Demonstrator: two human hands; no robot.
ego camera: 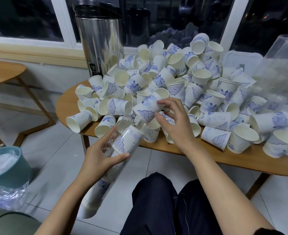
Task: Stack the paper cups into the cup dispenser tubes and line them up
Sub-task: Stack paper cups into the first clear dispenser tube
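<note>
Status: early stage, by my estimate. One clear dispenser tube (127,119) is in work, and I see no filled tubes lined up anywhere.

- Tube: transparent and glossy, slanting from the floor by the person's left knee up to the table's front edge. It is partly loaded, with a nested stack of cups (128,141) showing through the wall. The upper stretch near its mouth looks empty. The lower end is blurred, so no count is possible.
- Left hand (99,156): wrapped round the tube at mid-length, thumb across the near side and fingers curled behind.
- Right hand (175,122): pinches one paper cup (146,107) between thumb and forefinger, the other fingers spread loose. The cup sits right at the tube mouth, and its narrow end seems to point into it. I judge it not yet seated on the stack.
- Remaining: a large loose pile of cups (182,77) covers most of the wooden table (63,106), heaped toward the back edge and spilling to the front and left edges. Most of the job lies ahead.

Cup appearance: white paper with blue-violet floral and medallion print, cream inside, rolled rim. A few in the pile are already nested in twos or threes.

Also present: a steel hot-water urn (99,39) at the table's back left corner, crinkled clear plastic wrap (279,65) at the right edge, and a teal bin (12,168) on the floor.
</note>
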